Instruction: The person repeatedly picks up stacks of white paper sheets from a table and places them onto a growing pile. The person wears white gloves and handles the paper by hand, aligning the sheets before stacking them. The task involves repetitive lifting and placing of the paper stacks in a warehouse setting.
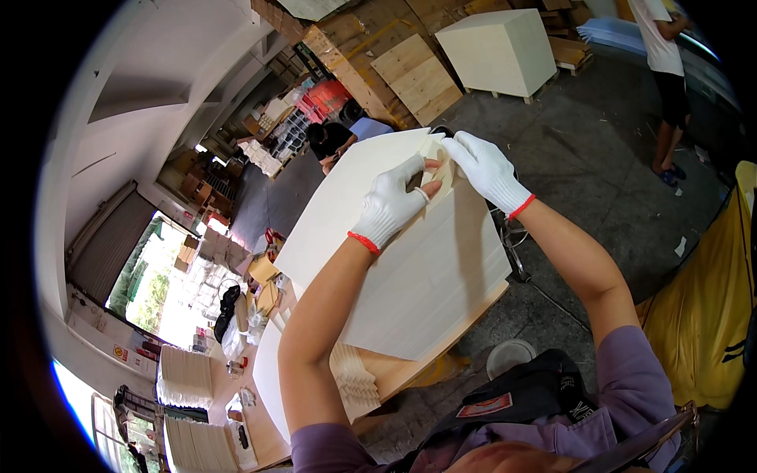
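A tall stack of thin white sheets [410, 292] stands before me on a wooden table. At its far corner are both my hands, in white knit gloves with red cuffs. My left hand [392, 199] has bare thumb and fingertip at a pale, thin strip [444, 172] by the stack's corner, gripping its near side. My right hand [482, 167] is closed on the strip's other side, fingers bent down over the corner. The glove hides its fingertips. Whether the strip is loose or part of the top sheets I cannot tell.
More sheet stacks [185, 377] stand on the wooden table [272, 430] at left. A round pale bucket [510, 359] is on the floor near me, and a yellow cover [702, 307] at right. A person [327, 143] is beyond the stack; another [669, 71] stands far right.
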Action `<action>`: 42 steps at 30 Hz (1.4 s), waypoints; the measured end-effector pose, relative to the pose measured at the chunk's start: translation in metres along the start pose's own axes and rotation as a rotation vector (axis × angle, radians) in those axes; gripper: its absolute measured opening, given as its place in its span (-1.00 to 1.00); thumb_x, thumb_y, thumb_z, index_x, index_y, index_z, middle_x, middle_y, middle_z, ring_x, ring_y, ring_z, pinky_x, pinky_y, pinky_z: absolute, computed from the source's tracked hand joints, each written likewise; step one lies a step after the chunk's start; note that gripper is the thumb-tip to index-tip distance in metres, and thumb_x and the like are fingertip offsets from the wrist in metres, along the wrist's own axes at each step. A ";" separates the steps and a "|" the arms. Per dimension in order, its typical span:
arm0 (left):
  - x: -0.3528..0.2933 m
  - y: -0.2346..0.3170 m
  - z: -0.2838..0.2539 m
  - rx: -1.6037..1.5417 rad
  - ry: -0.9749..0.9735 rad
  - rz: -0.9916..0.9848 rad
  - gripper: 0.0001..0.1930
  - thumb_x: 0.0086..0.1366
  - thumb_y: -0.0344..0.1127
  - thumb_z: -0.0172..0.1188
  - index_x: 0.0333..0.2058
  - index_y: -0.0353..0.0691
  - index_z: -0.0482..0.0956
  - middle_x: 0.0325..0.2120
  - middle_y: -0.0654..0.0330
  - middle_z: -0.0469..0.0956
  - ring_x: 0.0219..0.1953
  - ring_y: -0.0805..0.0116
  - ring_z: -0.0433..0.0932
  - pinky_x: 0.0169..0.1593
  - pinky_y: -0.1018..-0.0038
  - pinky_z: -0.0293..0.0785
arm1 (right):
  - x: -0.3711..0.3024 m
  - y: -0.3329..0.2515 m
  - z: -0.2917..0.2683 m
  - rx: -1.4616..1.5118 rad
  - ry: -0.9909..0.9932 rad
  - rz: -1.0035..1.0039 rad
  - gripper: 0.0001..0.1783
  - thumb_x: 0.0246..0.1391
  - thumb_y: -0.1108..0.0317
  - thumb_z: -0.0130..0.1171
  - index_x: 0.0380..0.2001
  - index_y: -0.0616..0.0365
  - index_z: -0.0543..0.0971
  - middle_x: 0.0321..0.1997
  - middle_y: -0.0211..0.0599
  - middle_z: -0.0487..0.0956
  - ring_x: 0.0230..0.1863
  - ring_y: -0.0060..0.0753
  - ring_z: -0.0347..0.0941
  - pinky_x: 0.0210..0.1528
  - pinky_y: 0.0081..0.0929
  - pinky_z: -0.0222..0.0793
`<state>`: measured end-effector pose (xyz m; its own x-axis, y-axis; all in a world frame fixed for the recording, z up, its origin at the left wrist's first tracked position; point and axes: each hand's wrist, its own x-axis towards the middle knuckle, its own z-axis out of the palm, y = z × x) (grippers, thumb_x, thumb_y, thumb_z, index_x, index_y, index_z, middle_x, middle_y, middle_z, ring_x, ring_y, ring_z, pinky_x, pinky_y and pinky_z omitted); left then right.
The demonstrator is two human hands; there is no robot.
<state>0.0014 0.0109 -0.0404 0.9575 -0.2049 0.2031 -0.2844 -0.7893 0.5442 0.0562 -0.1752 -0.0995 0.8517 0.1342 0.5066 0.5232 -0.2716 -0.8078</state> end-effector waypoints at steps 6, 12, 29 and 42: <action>-0.002 0.003 -0.001 0.024 -0.007 0.011 -0.63 0.28 -0.17 0.26 0.05 -0.04 0.58 -0.50 0.23 0.53 -0.44 0.44 0.49 -0.28 0.42 0.44 | 0.001 0.001 0.000 -0.002 0.007 -0.009 -0.40 0.34 -0.22 -0.17 -0.29 0.18 0.46 -0.38 0.03 0.51 -0.26 0.13 0.47 -0.19 -0.14 0.32; -0.006 0.008 -0.003 0.078 0.064 0.128 -0.69 0.36 -0.30 0.09 0.06 0.00 0.57 -0.50 0.21 0.53 -0.43 0.40 0.49 -0.25 0.41 0.45 | -0.002 -0.003 -0.001 0.019 -0.002 0.012 -0.40 0.34 -0.22 -0.16 -0.29 0.18 0.45 -0.39 0.01 0.51 -0.28 0.13 0.47 -0.21 -0.14 0.32; -0.003 0.007 -0.003 0.072 0.012 0.093 -0.65 0.31 -0.17 0.21 0.07 0.04 0.57 -0.32 0.06 0.64 -0.29 0.26 0.60 -0.11 0.35 0.51 | -0.001 0.000 -0.001 0.072 -0.013 0.050 -0.40 0.33 -0.23 -0.14 -0.33 0.17 0.44 -0.45 -0.06 0.46 -0.35 0.04 0.42 -0.22 -0.22 0.31; 0.000 -0.001 0.001 0.141 -0.014 0.091 -0.60 0.24 -0.09 0.31 0.04 0.05 0.58 -0.23 0.03 0.66 -0.19 0.13 0.63 -0.07 0.29 0.51 | -0.001 0.009 0.004 0.084 0.029 0.024 -0.41 0.34 -0.21 -0.11 -0.34 0.17 0.44 -0.46 -0.06 0.47 -0.37 0.02 0.42 -0.25 -0.22 0.32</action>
<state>0.0018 0.0106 -0.0418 0.9288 -0.2865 0.2349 -0.3614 -0.8403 0.4041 0.0598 -0.1739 -0.1088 0.8637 0.1004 0.4939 0.5039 -0.1931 -0.8419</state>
